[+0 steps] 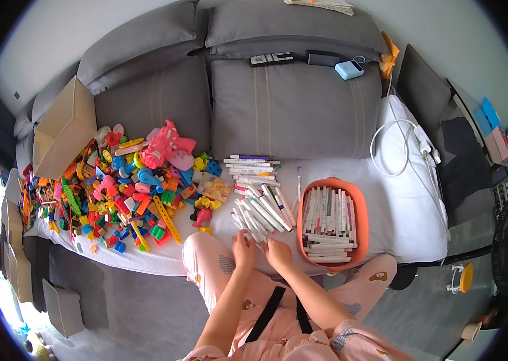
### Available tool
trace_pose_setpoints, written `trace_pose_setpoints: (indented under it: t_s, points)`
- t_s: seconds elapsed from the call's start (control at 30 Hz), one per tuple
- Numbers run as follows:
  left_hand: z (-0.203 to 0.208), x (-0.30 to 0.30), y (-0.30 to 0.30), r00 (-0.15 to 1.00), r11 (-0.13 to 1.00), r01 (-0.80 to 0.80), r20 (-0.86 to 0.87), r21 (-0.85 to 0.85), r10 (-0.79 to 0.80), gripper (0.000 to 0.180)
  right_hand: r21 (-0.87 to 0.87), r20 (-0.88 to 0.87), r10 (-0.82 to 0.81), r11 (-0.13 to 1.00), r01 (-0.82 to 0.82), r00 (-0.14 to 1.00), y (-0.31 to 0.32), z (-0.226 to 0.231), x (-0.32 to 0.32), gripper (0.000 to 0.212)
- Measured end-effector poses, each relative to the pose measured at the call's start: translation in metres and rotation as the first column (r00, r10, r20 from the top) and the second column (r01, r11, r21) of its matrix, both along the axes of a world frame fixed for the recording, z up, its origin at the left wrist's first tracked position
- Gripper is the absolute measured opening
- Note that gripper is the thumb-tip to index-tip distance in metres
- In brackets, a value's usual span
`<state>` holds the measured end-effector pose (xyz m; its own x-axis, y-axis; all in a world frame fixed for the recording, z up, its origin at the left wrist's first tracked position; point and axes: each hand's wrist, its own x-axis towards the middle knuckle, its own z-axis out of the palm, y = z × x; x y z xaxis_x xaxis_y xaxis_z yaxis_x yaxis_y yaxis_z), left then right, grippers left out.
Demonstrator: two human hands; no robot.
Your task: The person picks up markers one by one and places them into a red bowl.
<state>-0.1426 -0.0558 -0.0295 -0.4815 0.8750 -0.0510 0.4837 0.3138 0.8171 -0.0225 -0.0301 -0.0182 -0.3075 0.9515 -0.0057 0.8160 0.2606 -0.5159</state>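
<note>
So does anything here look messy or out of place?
Yes. A heap of colourful toy blocks sprawls over the sofa seat's left side, and loose marker pens lie scattered beside the orange basket rather than in it, near both hands.

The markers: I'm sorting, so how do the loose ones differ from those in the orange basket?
The loose markers lie spread on the white sheet, fanned at several angles, by both hands; the basket markers are packed in rows inside the orange basket, untouched. Both are mostly white-barrelled.
</note>
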Motion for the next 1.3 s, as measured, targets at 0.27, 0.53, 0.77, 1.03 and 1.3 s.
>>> trace_pose_setpoints:
  t_s: [0.27, 0.53, 0.77, 1.03, 1.3]
  points:
    - [0.059, 0.035, 0.029, 0.98, 0.947, -0.087, 0.199, 0.31, 0.025, 0.025, 0.098, -0.314, -0.14, 0.979, 0.179, 0.939, -0.009, 0.075, 0.041, 0.025]
    - [0.092, 0.126, 0.07, 0.901, 0.932, 0.325, -0.352, 0.158, -0.254, 0.021, 0.044, -0.192, -0.373, 0.921, 0.388, 0.908, 0.028, 0.062, 0.12, 0.031]
    - [0.077, 0.094, 0.05, 0.964, 0.94, 0.185, -0.241, 0.287, -0.116, 0.014, 0.355, -0.304, -0.303, 0.844, 0.403, 0.903, 0.021, 0.077, 0.101, 0.013]
    - [0.003, 0.005, 0.014, 0.935, 0.989, -0.032, -0.346, 0.144, 0.081, 0.032, 0.236, -0.324, 0.09, 0.972, -0.012, 0.942, -0.007, 0.051, 0.015, 0.018]
    - [-0.006, -0.012, 0.006, 0.999, 0.996, 0.041, -0.012, -0.076, -0.042, 0.042, -0.151, 0.055, 0.06, 0.987, -0.051, 0.997, -0.007, -0.002, -0.004, 0.035]
